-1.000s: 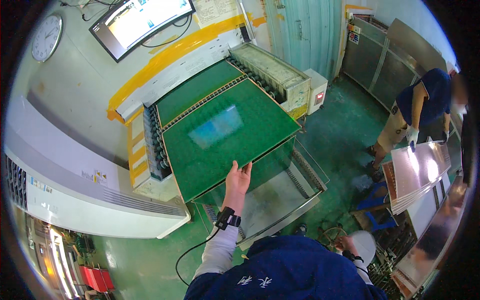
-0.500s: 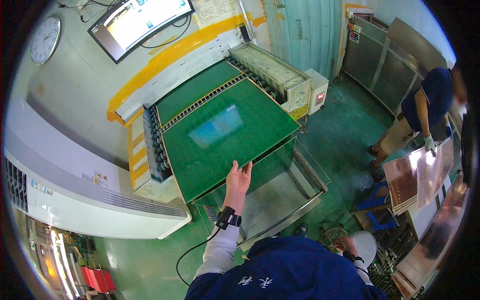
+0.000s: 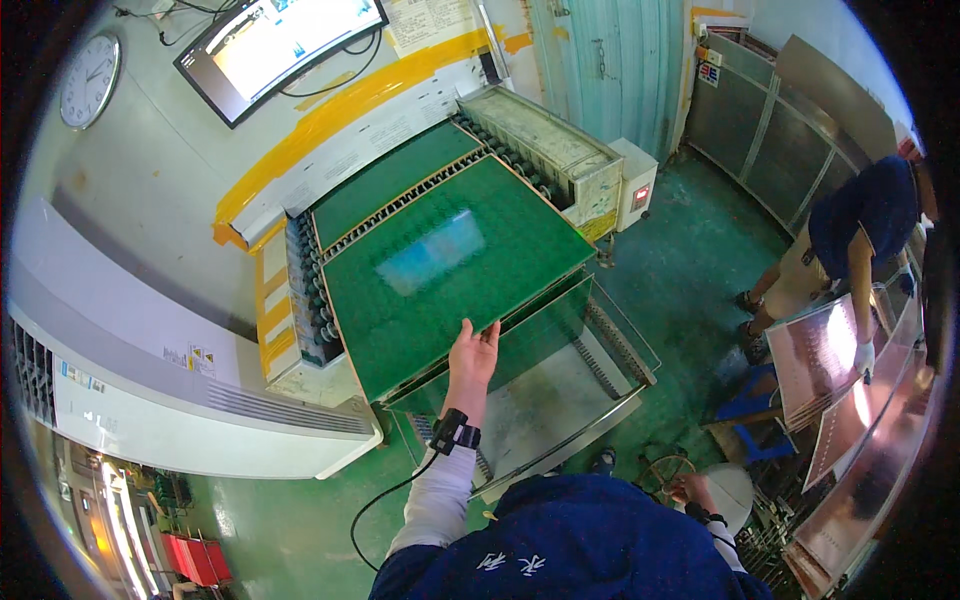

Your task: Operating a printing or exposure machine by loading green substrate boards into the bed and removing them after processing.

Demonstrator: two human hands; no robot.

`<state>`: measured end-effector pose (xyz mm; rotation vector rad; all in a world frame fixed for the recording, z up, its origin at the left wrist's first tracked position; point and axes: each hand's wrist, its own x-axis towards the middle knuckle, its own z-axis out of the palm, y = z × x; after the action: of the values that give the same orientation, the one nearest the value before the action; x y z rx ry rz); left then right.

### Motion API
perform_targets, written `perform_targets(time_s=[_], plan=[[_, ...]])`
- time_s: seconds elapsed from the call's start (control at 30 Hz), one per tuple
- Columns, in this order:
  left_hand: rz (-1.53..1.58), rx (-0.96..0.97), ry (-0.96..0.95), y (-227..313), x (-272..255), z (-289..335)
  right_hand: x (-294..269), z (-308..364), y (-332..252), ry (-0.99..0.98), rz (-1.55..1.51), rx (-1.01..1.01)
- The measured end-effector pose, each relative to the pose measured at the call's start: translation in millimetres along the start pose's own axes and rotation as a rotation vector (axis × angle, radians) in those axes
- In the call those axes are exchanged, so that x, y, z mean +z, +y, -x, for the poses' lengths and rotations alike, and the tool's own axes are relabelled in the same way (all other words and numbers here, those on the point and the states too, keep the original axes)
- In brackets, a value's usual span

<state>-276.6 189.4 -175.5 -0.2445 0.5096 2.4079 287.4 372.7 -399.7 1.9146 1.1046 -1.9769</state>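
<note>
While fingers (image 3: 482,338) touch its near edge — perhaps gripping — the green panel (image 3: 455,265) lies beyond.

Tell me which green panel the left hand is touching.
The large green panel nearest the person: the left hand grips its near edge. The narrower green panel behind it, toward the wall, lies on the rollers untouched.

A single head-worn fisheye view looks steeply down from above, close over the green panel (image 3: 455,265) and conveyor machine (image 3: 545,135).

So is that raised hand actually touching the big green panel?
Touching: in the head view, the left hand has its fingertips on the near edge of the green panel.
</note>
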Motion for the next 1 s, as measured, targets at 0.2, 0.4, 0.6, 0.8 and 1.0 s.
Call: perform_targets(time_s=[0.2,0.4,0.6,0.8,1.0], plan=[[-0.031,0.025,0.020,1,3,-5,0,-4,4,-0.024,-0.149,0.010],[-0.012,0.014,0.039,5,3,-10,-1,-8,9,-0.010,-0.144,-0.030],[-0.024,0.025,-0.009,8,6,-12,3,-2,6,0.008,-0.187,0.002],[-0.044,0.016,0.027,9,13,-14,-7,-13,12,-0.064,-0.280,0.025],[-0.213,-0.032,0.017,7,-1,-16,-5,-1,10,-0.060,0.054,-0.329]])
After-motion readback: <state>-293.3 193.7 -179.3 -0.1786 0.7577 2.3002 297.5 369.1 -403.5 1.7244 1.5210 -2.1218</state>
